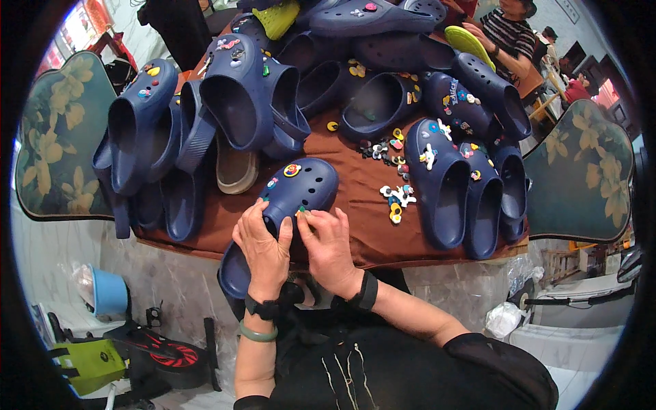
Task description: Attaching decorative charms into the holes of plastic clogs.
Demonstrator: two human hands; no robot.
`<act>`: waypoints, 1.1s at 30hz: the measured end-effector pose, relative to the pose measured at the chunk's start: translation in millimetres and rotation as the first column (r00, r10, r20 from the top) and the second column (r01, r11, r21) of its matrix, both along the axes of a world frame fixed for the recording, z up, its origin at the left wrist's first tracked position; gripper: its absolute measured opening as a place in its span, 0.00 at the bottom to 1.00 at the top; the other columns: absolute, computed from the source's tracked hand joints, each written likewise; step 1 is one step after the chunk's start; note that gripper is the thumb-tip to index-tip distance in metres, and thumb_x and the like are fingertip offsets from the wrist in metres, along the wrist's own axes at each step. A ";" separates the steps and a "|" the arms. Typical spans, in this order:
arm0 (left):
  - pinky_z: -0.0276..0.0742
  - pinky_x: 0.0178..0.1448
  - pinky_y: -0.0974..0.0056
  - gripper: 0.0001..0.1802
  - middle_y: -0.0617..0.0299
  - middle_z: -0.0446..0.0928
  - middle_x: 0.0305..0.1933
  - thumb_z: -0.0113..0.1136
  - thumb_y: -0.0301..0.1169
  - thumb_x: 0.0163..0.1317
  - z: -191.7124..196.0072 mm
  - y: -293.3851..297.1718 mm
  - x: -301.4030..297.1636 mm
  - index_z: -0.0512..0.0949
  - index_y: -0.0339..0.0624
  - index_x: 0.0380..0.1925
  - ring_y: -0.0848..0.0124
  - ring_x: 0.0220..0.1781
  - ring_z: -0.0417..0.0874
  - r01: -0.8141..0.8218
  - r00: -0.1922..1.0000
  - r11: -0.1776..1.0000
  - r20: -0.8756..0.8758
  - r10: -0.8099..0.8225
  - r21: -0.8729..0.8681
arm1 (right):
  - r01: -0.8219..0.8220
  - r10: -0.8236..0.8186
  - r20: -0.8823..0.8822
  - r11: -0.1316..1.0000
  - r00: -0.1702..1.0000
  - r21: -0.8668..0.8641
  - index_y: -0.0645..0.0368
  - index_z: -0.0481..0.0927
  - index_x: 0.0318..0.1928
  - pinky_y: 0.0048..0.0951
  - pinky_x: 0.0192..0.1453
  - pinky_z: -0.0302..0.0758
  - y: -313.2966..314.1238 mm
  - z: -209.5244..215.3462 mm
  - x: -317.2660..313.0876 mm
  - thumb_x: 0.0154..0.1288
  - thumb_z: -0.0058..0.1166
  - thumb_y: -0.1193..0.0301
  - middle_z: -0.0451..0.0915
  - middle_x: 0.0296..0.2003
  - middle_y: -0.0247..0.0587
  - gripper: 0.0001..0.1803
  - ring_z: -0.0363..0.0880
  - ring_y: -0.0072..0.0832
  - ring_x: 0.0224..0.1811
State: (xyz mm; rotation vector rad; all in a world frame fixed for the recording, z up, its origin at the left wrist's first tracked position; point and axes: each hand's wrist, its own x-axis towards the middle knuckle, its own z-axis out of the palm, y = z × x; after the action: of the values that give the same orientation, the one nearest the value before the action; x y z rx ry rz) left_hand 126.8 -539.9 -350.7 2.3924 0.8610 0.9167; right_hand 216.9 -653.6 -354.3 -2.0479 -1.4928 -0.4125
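Observation:
A navy-blue clog [314, 179] with holes in its upper lies at the table's front edge, toe pointing away from me. My left hand [265, 247] is closed on the clog's near left side, thumb against the strap area. With thumb and forefinger together, my right hand [329, 250] pinches a small green and yellow shoe charm [301, 211] against the clog's upper; whether it sits in a hole I cannot tell. A round red and yellow charm [292, 170] is on the toe. Several loose charms [398, 199] lie to the right of the clog.
Stacked navy clogs [239, 96] stand at left, and more decorated clogs [441, 184] at right and along the back. A brown cloth [352, 232] covers the table. Chairs with floral backs [581, 174] flank it. Another person [509, 41] holds a lime-green clog [470, 45] at the far right.

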 end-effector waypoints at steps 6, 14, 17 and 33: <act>0.54 0.71 0.50 0.26 0.51 0.71 0.61 0.60 0.43 0.66 -0.6 -3.5 2.0 0.68 0.42 0.58 0.55 0.65 0.68 -0.023 1.000 0.999 -0.009 0.023 0.028 | 0.056 0.228 -0.675 0.927 0.701 0.372 0.59 0.81 0.57 0.34 0.63 0.70 -0.8 -10.5 7.1 0.57 0.62 0.86 0.77 0.49 0.40 0.26 0.75 0.38 0.52; 0.53 0.71 0.50 0.26 0.52 0.71 0.62 0.61 0.42 0.65 -5.2 -0.1 3.2 0.68 0.42 0.58 0.55 0.65 0.68 -0.040 0.999 0.997 -0.030 0.042 0.065 | -0.066 0.101 -0.198 0.982 0.975 0.174 0.57 0.85 0.48 0.42 0.63 0.67 -2.2 21.3 30.5 0.53 0.66 0.79 0.79 0.45 0.35 0.19 0.75 0.35 0.50; 0.53 0.71 0.50 0.26 0.51 0.71 0.62 0.61 0.42 0.65 -0.5 -0.3 1.3 0.68 0.42 0.58 0.55 0.66 0.68 -0.018 1.000 0.999 -0.018 0.019 0.042 | -0.103 0.108 -0.083 0.993 0.991 0.064 0.57 0.84 0.47 0.48 0.67 0.62 1.5 28.1 32.5 0.51 0.63 0.78 0.78 0.44 0.34 0.19 0.75 0.34 0.52; 0.61 0.61 0.51 0.19 0.55 0.72 0.48 0.61 0.38 0.61 6.9 9.1 9.3 0.73 0.44 0.49 0.56 0.55 0.71 -0.004 1.000 0.999 0.021 0.005 -0.050 | -0.182 0.182 0.010 0.983 0.983 0.019 0.58 0.83 0.51 0.53 0.68 0.61 -2.1 26.7 41.4 0.50 0.61 0.75 0.79 0.42 0.34 0.24 0.75 0.33 0.55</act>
State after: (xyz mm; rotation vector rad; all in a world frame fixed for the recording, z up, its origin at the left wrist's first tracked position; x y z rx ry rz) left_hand 136.1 -530.9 -343.8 2.3356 0.8716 0.9103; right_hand 258.3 -655.7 -327.6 -1.8765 -1.6568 -0.3615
